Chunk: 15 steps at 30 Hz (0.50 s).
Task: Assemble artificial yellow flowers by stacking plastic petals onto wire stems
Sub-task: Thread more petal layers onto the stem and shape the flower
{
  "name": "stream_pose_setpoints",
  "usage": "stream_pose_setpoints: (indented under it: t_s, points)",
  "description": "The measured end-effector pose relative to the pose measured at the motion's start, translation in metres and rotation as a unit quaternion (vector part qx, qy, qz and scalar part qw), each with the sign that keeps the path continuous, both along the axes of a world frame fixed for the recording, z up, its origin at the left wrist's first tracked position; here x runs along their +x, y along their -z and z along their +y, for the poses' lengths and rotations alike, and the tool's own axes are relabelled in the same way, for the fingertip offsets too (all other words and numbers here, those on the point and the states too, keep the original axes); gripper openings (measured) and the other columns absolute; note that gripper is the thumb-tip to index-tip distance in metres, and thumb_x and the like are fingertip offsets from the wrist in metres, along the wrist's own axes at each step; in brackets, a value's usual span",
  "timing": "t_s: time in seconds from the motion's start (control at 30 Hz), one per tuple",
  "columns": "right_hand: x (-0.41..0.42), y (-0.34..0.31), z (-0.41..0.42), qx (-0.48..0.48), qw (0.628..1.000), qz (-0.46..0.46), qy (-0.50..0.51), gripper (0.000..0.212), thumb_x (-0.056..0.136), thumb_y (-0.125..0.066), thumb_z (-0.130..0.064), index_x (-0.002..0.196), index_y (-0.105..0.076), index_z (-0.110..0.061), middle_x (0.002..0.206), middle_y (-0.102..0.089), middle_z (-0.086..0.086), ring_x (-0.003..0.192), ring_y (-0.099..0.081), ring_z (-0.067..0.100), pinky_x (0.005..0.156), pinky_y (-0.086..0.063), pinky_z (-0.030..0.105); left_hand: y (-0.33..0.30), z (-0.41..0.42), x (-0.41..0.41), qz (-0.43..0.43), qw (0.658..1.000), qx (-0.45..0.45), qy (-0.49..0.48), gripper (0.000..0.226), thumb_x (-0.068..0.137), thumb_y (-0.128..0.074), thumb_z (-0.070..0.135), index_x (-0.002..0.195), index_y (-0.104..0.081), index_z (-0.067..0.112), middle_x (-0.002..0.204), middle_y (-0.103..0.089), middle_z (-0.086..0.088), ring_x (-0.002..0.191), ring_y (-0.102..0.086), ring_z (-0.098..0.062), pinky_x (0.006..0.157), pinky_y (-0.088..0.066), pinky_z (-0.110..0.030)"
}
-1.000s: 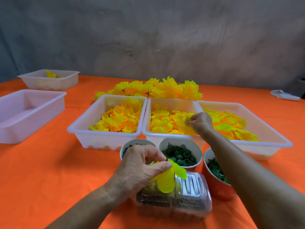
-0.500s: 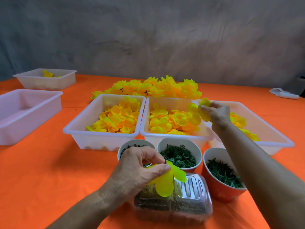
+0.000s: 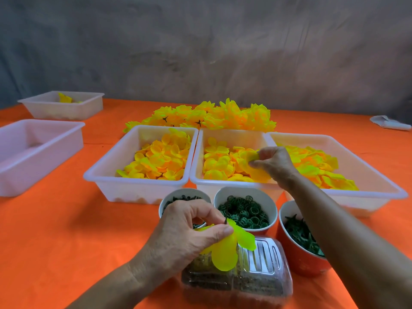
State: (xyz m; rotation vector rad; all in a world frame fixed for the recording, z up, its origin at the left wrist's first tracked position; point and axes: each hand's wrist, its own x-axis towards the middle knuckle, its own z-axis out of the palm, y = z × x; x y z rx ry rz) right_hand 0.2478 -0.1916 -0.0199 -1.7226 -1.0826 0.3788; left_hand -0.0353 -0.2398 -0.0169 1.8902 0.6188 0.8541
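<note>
My left hand [image 3: 189, 233] pinches a partly built flower [image 3: 225, 250] of large yellow-green petals on a dark stem whose tip pokes up by my thumb. It hovers above a clear plastic box [image 3: 252, 277]. My right hand [image 3: 273, 162] reaches over the middle white tray [image 3: 231, 181] and pinches a yellow petal piece [image 3: 253, 161] among the loose petals there. Two more white trays of yellow petals stand either side, the left tray [image 3: 133, 181] and the right tray [image 3: 379, 192]. A pile of finished yellow flowers [image 3: 211, 114] lies behind them.
Three cups stand in front of the trays: a white cup [image 3: 178, 197] and another white cup [image 3: 245, 212] of green rings, and a red cup [image 3: 301, 248] of green leaf parts. Two white tubs [image 3: 33, 157], [image 3: 62, 105] sit far left on the orange cloth [image 3: 66, 230].
My right hand, which held a petal up over the right tray's edge, has dropped left into the middle tray and pinches a petal there. My left hand has stayed put with the flower.
</note>
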Motion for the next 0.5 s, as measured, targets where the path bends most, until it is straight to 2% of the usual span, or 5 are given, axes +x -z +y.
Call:
stream_pose_setpoints:
  t_s: [0.17,0.27,0.37,0.47,0.5]
  points:
    - [-0.005,0.000,0.004,-0.082,0.994,-0.073,-0.030,0.022,0.069,-0.079,0.000,0.089,-0.070,-0.004,0.082,-0.061,0.007,0.075,-0.053,0.016,0.066,-0.040,0.024,0.002,0.001,-0.001,-0.001,1.000,0.003,0.008,0.015,0.069,-0.082,0.025,0.065,-0.069,0.030,0.077,-0.070,0.005,0.077,-0.065,-0.007,0.075,-0.049,-0.020]
    - [-0.010,-0.003,0.007,-0.141,0.976,-0.155,-0.052,0.024,0.068,-0.081,-0.004,0.088,-0.070,-0.008,0.082,-0.061,0.006,0.078,-0.055,0.018,0.068,-0.041,0.025,0.003,0.002,-0.001,-0.006,1.000,0.003,0.004,0.012,0.067,-0.080,0.028,0.063,-0.069,0.028,0.076,-0.070,0.004,0.076,-0.065,-0.009,0.075,-0.051,-0.024]
    - [-0.016,-0.006,0.012,-0.139,0.979,-0.116,-0.092,0.033,0.072,-0.080,-0.015,0.103,-0.069,-0.009,0.091,-0.065,0.007,0.084,-0.061,0.019,0.072,-0.049,0.031,0.002,0.001,0.001,-0.012,1.000,0.002,0.006,0.010,0.065,-0.077,0.031,0.061,-0.068,0.027,0.076,-0.071,0.003,0.076,-0.066,-0.012,0.077,-0.053,-0.030]
    - [-0.029,-0.005,0.032,-0.111,0.980,-0.163,-0.040,0.023,0.079,-0.074,-0.032,0.079,-0.069,-0.010,0.075,-0.064,0.007,0.070,-0.059,0.021,0.061,-0.046,0.032,0.002,0.002,0.001,-0.020,1.000,-0.004,0.009,0.011,0.064,-0.077,0.029,0.060,-0.068,0.030,0.076,-0.071,0.001,0.079,-0.068,-0.014,0.080,-0.053,-0.032]
    - [-0.035,-0.003,0.039,-0.150,0.966,-0.207,-0.028,0.034,0.079,-0.072,-0.039,0.065,-0.061,-0.010,0.064,-0.057,0.008,0.061,-0.053,0.023,0.054,-0.040,0.034,0.003,0.002,0.001,-0.022,1.000,-0.006,0.009,0.011,0.064,-0.077,0.029,0.060,-0.068,0.030,0.077,-0.071,0.000,0.079,-0.068,-0.014,0.081,-0.053,-0.033]
